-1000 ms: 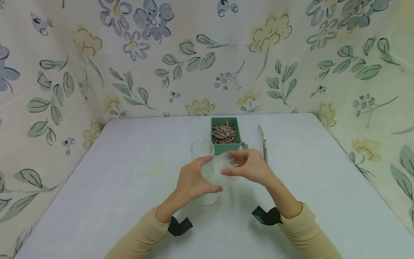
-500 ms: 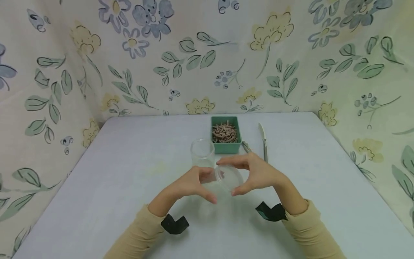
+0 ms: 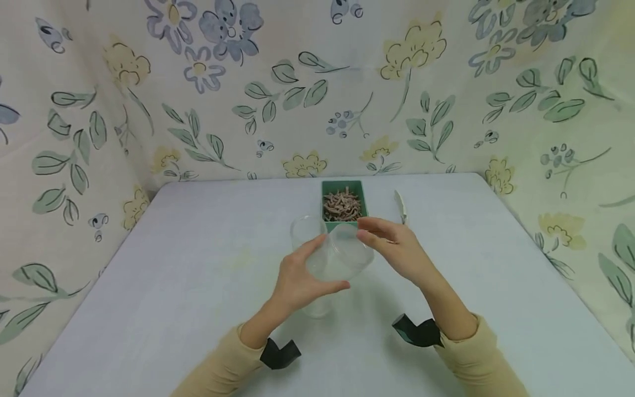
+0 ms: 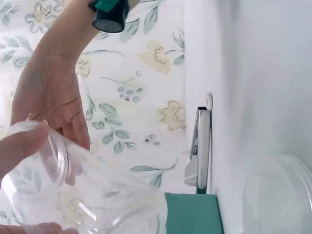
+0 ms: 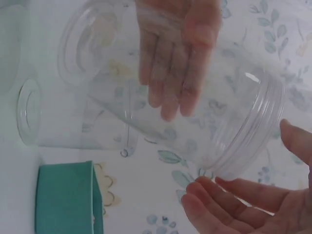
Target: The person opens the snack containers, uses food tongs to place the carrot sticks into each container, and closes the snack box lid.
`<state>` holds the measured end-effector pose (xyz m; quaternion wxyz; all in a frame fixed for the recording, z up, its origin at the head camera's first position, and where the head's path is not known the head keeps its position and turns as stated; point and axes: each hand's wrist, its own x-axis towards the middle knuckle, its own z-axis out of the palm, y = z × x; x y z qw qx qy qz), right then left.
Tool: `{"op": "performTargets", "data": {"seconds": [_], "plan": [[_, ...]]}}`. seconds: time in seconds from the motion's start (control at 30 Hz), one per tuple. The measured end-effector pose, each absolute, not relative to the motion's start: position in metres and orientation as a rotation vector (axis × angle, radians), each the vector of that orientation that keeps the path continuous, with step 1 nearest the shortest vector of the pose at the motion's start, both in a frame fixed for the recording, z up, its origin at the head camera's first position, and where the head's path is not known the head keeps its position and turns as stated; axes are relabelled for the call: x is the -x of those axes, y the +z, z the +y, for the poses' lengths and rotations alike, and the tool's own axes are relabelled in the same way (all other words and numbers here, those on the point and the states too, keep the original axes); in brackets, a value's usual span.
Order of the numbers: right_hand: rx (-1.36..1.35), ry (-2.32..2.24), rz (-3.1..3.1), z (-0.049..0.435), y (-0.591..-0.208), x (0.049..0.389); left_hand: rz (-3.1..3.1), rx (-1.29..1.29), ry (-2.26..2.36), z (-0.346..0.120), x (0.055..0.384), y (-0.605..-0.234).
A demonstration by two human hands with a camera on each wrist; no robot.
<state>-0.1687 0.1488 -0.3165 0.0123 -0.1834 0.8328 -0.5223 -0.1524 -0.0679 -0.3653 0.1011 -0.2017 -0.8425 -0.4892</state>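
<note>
A clear, wide-mouthed jar [image 3: 342, 270] is held tilted above the table, its mouth toward my right hand. My left hand [image 3: 297, 278] grips it around the body, thumb and fingers spread. My right hand [image 3: 397, 248] is at the rim, fingers loosely curved. In the right wrist view, its thumb and fingertips [image 5: 195, 204] lie at or against the threaded neck [image 5: 258, 126]; firm contact is unclear. Another clear jar [image 3: 302, 225] stands behind, partly hidden by my left hand. A clear round piece [image 3: 317, 311] lies beneath, also visible as a translucent disc [image 4: 280, 195] in the left wrist view.
At the back stands a green box [image 3: 365, 207] with brown shredded strips [image 3: 342, 205]. Right of it lies a slim tool with a pale, blade-like end [image 3: 401, 207], partly covered by my right hand. Floral cloth [image 3: 278, 127] hangs behind the white table [image 3: 198, 264].
Both hands turned the jar; its visible round end moved up and left. My left hand regripped its body. My right hand, spread around that end half a second ago, has drawn up to the edge.
</note>
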Motion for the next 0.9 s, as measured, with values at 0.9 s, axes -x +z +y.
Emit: {"op": "performTargets", "data": {"seconds": [0.9], "plan": [[1.28,-1.538,2.196,0.176,-0.337,0.173,-2.69,1.0,-2.322,-0.076,0.161,-0.367]]}}
